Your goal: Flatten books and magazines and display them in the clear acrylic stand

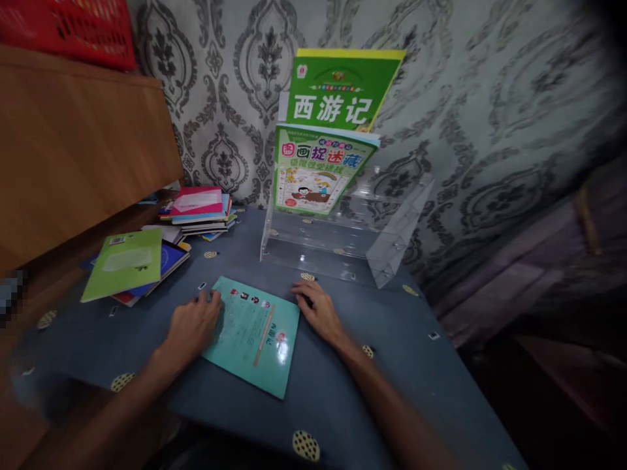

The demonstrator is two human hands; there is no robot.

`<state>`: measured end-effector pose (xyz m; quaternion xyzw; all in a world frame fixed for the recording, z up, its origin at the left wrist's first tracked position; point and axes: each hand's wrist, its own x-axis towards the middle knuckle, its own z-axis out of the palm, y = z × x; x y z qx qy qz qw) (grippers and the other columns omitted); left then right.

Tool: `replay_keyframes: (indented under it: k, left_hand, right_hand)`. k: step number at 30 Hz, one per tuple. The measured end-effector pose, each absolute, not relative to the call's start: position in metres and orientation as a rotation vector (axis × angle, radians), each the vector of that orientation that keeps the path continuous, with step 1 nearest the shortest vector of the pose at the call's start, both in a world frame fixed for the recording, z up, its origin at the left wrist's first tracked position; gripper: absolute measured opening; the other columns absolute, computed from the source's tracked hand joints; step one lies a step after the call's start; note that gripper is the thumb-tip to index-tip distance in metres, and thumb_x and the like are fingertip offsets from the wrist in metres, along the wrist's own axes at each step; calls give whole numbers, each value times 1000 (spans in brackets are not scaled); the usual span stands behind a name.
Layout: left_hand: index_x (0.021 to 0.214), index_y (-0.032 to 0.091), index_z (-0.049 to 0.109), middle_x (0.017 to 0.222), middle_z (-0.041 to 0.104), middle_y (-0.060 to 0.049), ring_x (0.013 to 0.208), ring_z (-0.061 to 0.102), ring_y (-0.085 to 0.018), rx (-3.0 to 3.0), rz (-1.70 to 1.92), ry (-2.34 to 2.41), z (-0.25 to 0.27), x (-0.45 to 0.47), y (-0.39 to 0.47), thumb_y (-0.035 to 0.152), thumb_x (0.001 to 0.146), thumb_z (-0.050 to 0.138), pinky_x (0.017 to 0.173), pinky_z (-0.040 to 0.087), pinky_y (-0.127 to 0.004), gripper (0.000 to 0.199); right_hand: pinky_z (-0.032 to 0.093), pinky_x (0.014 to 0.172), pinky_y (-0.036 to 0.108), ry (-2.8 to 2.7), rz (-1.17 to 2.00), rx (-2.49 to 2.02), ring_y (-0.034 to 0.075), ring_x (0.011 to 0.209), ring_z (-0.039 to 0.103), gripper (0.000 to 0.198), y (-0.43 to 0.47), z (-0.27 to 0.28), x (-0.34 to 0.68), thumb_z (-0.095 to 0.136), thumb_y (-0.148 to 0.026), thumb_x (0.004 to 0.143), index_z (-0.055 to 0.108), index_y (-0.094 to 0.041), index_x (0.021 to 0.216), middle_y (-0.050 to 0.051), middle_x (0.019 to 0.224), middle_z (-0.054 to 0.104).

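Observation:
A teal book (247,333) lies flat and slightly turned on the table, showing small pictures and a printed title. Along its left edge rests my left hand (194,321), fingers curled and closed on that side of the book; the thumb is hidden. My right hand (318,310) is by the book's upper right corner, with thumb and fingers apart and the fingertips close to the corner. Behind the book stands a clear acrylic book rack (318,235). Two green picture books stand on its tiers, a yellow-edged one (337,85) at the back and a lower one (318,170) in front.
Left of the rack sits a stack of books topped by a pink one (196,199). Nearer is a loose pile under a lime-green book (125,261). A wooden cabinet (88,130) with a red basket (93,29) borders the left; a patterned wall (220,98) stands behind.

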<state>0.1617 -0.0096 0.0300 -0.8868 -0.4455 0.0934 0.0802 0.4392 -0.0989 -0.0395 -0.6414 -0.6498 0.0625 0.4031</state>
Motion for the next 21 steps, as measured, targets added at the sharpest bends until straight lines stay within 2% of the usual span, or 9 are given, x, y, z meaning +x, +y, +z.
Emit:
replay_keyframes:
  k: [6,9,14,21]
  left_hand:
    - [129,14,56,109,70,-17,90,74,-33,-2793,372,-1241,38,175,-29,32,105,31,70,57,-41,39]
    - [127,15,56,107,72,-15,89,74,-32,-2892,335,-1158,36,185,-41,34,105,33,70,57,-40,37]
    - [129,18,55,106,75,-15,94,74,-32,-2938,306,-1094,33,193,-40,28,104,34,72,55,-38,34]
    - [125,18,58,93,75,-13,85,73,-32,-2906,281,-1058,30,191,-37,37,105,31,65,52,-37,39]
  right_hand:
    - [49,103,47,-1950,56,-1506,26,118,61,22,-106,-22,407,52,-21,97,70,-17,110,12,118,71]
    - [46,108,45,-2076,53,-1490,25,127,57,27,-108,-16,379,50,-23,100,68,-17,120,12,125,69]
    - [31,122,48,-2256,148,-1644,25,147,38,49,-110,-21,348,47,-28,102,45,-9,148,17,152,49]
    - [23,125,51,-2216,195,-1811,26,153,24,68,-122,-23,371,36,-54,103,33,-11,155,15,162,33]
